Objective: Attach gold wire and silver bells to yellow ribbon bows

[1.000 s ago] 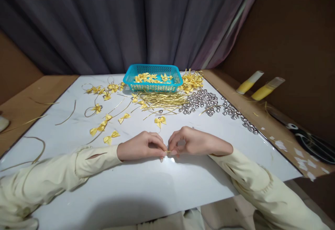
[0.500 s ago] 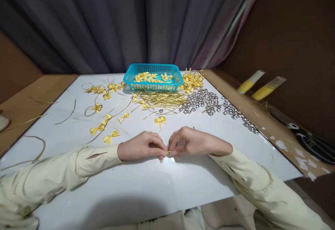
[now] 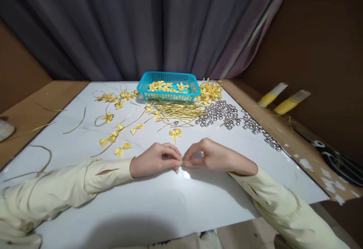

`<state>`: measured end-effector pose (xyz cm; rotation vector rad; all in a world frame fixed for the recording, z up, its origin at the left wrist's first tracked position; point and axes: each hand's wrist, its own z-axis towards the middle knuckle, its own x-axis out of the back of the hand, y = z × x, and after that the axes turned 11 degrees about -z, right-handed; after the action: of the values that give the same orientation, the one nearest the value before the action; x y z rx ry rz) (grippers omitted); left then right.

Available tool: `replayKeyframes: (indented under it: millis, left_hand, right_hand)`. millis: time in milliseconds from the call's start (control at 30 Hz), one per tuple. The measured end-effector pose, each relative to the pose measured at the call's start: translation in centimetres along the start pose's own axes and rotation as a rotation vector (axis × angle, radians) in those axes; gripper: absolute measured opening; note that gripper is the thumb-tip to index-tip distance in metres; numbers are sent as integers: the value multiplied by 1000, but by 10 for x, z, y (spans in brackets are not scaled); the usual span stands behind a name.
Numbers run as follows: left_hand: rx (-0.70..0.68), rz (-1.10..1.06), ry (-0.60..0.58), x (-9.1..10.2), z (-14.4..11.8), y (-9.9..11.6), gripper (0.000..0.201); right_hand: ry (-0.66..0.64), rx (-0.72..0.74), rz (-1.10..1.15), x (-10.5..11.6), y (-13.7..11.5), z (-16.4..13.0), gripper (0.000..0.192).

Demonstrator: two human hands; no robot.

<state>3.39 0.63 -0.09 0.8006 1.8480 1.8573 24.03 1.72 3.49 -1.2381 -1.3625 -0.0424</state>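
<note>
Left hand (image 3: 154, 161): fingertips pinched on a thin gold wire (image 3: 184, 161).
Right hand (image 3: 211, 155): pinching the same wire's other end.
Nearby: yellow bow (image 3: 175, 132) just beyond, blue basket (image 3: 169, 87) farther back.

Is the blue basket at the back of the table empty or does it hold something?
Not empty: the blue basket stands upright with yellow bows lying inside.

White tabletop (image 3: 159, 203): teal basket (image 3: 169, 90), yellow bows (image 3: 121, 149), gold wire strips (image 3: 177, 109), silver beads (image 3: 219, 112).
</note>
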Motion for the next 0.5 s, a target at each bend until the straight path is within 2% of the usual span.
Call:
replayKeyframes:
  millis: [233, 500]
  left_hand:
    - [-26, 81, 54, -3, -3, 3, 14]
    - [-30, 180, 111, 3, 2, 14, 14]
  right_hand:
    - [21, -35, -5, 3, -5, -1, 22]
    - [195, -23, -29, -1, -9, -1, 22]
